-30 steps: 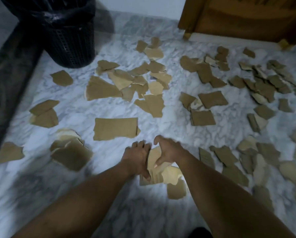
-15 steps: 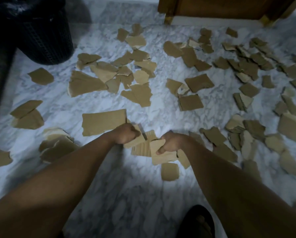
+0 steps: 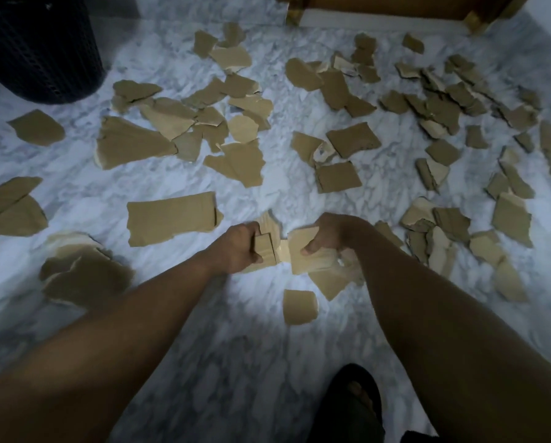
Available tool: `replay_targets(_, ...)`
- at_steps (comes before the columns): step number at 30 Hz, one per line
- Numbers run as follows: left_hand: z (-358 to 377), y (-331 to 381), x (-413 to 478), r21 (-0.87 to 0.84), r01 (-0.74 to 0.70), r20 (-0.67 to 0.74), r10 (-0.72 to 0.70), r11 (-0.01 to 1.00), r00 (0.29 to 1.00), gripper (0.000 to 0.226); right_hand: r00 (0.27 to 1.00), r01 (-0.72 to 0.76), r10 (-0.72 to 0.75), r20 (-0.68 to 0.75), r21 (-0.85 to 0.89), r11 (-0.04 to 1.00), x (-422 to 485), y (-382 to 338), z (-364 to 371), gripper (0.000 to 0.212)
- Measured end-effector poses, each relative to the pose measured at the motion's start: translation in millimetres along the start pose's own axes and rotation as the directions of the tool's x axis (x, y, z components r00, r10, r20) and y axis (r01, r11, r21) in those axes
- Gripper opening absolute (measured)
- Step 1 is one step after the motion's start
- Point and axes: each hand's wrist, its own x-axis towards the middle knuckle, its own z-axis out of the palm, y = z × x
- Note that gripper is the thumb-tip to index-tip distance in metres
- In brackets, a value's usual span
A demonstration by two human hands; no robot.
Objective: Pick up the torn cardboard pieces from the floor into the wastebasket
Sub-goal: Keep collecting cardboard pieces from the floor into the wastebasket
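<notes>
At the far left, the dark mesh wastebasket (image 3: 40, 49) stands in the top corner of the marble floor (image 3: 236, 346), well apart from both hands. Torn cardboard pieces (image 3: 236, 161) lie scattered across the floor from there to the right edge, with a large rectangular piece (image 3: 172, 222) just left of the hands.

The left hand (image 3: 239, 247) is closed in a fist-like grip around a small stack of cardboard scraps (image 3: 266, 247); the fingers wrap over the stack's near side and its torn top edge sticks out above the knuckles. Just beside it, nearly touching, the right hand (image 3: 335, 235) has its grip closed on a pale cardboard sheet (image 3: 306, 254), thumb pressed on the upper face, fingers hidden underneath. Further scraps hang or lie below that sheet; which cannot be told.

A single small piece (image 3: 299, 306) lies on the floor near the right forearm. At the bottom right, a foot in a dark sandal (image 3: 354, 401) rests on the marble. Along the top right runs a wooden door frame (image 3: 395, 8).
</notes>
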Motion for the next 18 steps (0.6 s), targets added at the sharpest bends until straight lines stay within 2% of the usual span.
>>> replay_targets(3, -1, 9, 3, -0.184, 0.051, 0.024, -0.048, 0.982, 0.999, 0.036, 0.99, -0.135, 0.126, 0.068, 0.136, 0.981, -2, 35, -8, 0.071)
replay_targets(5, -1, 18, 4, -0.253, 0.045, 0.12, -0.015, 0.966, 0.993, 0.041, 0.973, -0.218, 0.197, 0.118, 0.201, 0.955, -6, 57, -8, 0.076)
replay_targets(6, 1, 24, 4, -0.258, 0.044, 0.199, 0.009, 0.965, 0.98, 0.051, 0.967, -0.241, 0.219, 0.128, 0.193, 0.951, -7, 65, -5, 0.078)
replay_targets(8, 15, 39, 0, -0.183, 0.011, 0.353, 0.055, 0.983, 0.934, 0.088, 0.966, -0.223, 0.206, 0.159, 0.098, 0.97, -5, 76, 7, 0.093)
replay_targets(9, 25, 46, -2, -0.118, -0.039, 0.416, 0.085, 0.992, 0.905, 0.101, 0.975, -0.178, 0.174, 0.139, 0.022, 0.984, -2, 79, 19, 0.096)
replay_targets(10, 37, 53, -5, -0.025, -0.088, 0.462, 0.09, 0.996, 0.882, 0.104, 0.988, -0.124, 0.129, 0.088, -0.058, 0.991, 1, 79, 32, 0.091)
replay_targets(12, 57, 62, -12, 0.145, -0.095, 0.519, 0.006, 0.985, 0.855, 0.086, 0.997, -0.054, 0.039, -0.069, -0.228, 0.972, 5, 77, 56, 0.075)
replay_targets(14, 73, 64, -18, 0.21, -0.039, 0.49, -0.071, 0.977, 0.869, 0.065, 0.989, -0.046, -0.002, -0.148, -0.319, 0.947, -1, 69, 62, 0.066)
replay_targets(18, 91, 62, -27, 0.444, -0.047, 0.277, -0.087, 0.895, 0.957, 0.045, 0.99, 0.01, -0.046, -0.134, -0.263, 0.965, -6, 58, 55, 0.068)
